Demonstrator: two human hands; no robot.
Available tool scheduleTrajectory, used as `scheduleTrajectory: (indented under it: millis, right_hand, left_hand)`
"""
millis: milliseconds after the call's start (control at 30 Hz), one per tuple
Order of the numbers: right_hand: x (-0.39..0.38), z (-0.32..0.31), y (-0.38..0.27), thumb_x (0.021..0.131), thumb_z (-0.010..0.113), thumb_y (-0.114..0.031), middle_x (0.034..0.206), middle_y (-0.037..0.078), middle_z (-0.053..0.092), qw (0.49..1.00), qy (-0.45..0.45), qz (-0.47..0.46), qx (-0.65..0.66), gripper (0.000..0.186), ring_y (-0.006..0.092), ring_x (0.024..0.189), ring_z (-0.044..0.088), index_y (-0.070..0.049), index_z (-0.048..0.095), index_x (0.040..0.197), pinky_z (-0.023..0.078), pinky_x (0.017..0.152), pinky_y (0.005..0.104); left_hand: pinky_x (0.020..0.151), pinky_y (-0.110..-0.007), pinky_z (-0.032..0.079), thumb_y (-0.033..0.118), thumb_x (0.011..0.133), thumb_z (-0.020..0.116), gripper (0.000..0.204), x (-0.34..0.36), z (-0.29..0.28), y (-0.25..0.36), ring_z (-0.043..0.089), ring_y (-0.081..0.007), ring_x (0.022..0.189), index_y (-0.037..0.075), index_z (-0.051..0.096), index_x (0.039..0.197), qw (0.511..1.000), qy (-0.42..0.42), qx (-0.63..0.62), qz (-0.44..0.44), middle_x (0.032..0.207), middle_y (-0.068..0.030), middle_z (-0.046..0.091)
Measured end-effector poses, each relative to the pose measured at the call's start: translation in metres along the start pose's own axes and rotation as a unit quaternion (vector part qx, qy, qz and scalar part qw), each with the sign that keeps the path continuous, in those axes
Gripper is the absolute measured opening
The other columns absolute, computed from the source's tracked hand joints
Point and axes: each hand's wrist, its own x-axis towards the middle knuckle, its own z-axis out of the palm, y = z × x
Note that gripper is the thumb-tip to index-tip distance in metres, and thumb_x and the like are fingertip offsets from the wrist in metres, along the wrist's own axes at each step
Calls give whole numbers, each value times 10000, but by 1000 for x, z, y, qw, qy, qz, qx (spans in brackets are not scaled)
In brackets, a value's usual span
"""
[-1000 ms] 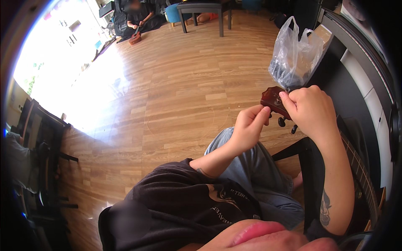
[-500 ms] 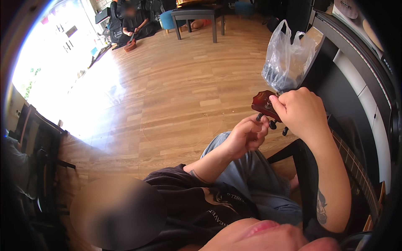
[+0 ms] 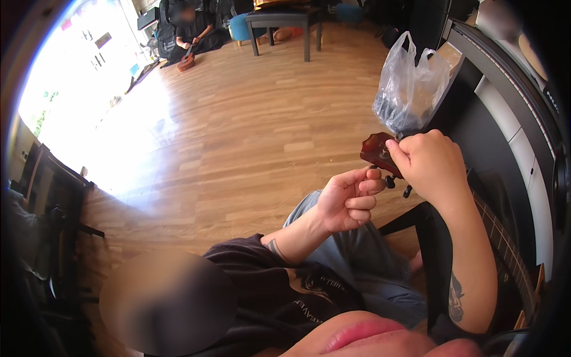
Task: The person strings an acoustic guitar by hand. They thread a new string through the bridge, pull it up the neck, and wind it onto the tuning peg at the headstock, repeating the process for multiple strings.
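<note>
A dark red instrument headstock with black tuning pegs is held up right of centre. My right hand grips it, thumb lying across its face, fingers curled behind. My left hand is just below and left of it, palm turned up, with thumb and forefinger pinched at a tuning peg and the other fingers curled. The rest of that instrument is hidden. Another fretted neck stands along the right, behind my right forearm.
A plastic bag stands beside a black keyboard piano. Dark chairs line the left. Across the wooden floor, a seated person holds a small brown guitar, beside a black bench and blue stool.
My left hand has rolled palm-up and slid slightly down, its fingertips moving to the peg on the headstock's lower edge. My right hand and the headstock have shifted a little left and down.
</note>
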Motion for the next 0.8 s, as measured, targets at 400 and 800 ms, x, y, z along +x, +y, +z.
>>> scheduleTrajectory:
  millis: [400,800]
  right_hand:
    - [4,-1,-2,1005,583,-374,624,179,656,999,-32,6,3,448,389,618,680,-67,764,733,548,604,473]
    - [-2,-8,-5,1014,577,-375,616,169,649,999,-24,9,-20,453,387,611,673,-75,757,727,544,600,473]
  left_hand:
    - [508,-242,265,365,1107,465,458,8,-1,-12,343,-42,545,77,566,765,585,232,711,314,608,56,414]
    - [454,-252,212,316,1004,558,335,11,7,-8,292,-62,492,112,503,745,782,208,533,245,626,88,364]
